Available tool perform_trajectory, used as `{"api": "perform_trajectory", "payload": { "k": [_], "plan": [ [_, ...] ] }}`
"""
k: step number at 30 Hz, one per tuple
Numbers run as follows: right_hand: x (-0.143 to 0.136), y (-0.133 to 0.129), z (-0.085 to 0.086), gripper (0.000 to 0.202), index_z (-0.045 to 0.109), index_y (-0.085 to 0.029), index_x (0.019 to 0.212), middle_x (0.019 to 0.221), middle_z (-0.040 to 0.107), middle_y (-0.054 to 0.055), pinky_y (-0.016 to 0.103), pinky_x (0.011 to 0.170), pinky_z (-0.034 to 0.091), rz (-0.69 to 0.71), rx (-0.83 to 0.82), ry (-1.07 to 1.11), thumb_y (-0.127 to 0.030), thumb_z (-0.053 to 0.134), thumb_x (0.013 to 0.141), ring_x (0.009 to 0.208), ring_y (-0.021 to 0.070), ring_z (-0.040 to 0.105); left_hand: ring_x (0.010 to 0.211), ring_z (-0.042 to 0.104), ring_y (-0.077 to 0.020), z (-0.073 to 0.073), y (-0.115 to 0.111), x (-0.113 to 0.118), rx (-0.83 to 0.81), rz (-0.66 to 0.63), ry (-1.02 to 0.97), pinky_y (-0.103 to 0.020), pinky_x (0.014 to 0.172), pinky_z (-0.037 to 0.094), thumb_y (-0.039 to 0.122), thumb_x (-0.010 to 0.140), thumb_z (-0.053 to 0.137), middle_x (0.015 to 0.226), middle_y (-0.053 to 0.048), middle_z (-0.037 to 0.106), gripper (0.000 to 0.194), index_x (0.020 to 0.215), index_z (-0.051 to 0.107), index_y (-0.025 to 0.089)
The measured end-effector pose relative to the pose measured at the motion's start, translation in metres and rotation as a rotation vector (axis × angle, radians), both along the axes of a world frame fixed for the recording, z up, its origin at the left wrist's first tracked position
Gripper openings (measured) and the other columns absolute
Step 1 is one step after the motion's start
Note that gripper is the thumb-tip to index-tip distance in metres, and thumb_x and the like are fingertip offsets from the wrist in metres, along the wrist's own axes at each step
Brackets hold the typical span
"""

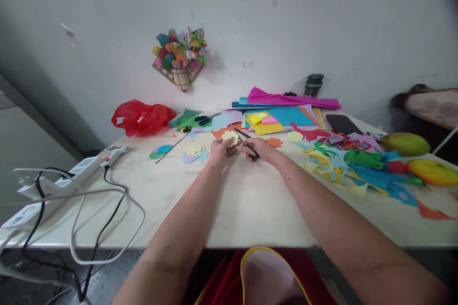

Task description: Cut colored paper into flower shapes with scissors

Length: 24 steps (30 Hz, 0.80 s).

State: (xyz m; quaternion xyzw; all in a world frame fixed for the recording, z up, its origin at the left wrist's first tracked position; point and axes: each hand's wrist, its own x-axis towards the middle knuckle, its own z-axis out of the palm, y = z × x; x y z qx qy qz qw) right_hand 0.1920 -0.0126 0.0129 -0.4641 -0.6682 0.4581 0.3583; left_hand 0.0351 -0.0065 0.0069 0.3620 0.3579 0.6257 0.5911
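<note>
Over the middle of the worktop, the person's left hand grasps a pale yellow paper flower; the right hand has its grip around dark-handled scissors, blades beside the flower. Small handwritten characters on the wall read 217 or possibly Z17; any lettering on the dark bottle is too small to tell.

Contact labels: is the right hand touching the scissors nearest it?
Touching. The head view shows the right hand gripping those scissors by the handles.
</note>
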Motion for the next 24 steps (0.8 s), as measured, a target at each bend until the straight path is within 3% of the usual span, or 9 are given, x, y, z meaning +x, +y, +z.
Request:
{"api": "perform_trajectory", "payload": {
  "k": [24],
  "plan": [
    [-0.004, 0.0011, -0.0016, 0.031, 0.058, -0.018, 0.069, 0.047, 0.055, -0.005, 0.02, 0.04, 0.042, -0.059, 0.015, -0.015, -0.037, 0.082, 0.071, 0.039, 0.0086, 0.049, 0.068, 0.07, -0.0204, -0.0022, 0.0, 0.0039, 0.02, 0.034, -0.029, -0.03, 0.064, 0.055, 0.019, 0.054, 0.078, 0.071, -0.008, 0.071, 0.025, 0.076, 0.068, 0.013]
  ]
}}
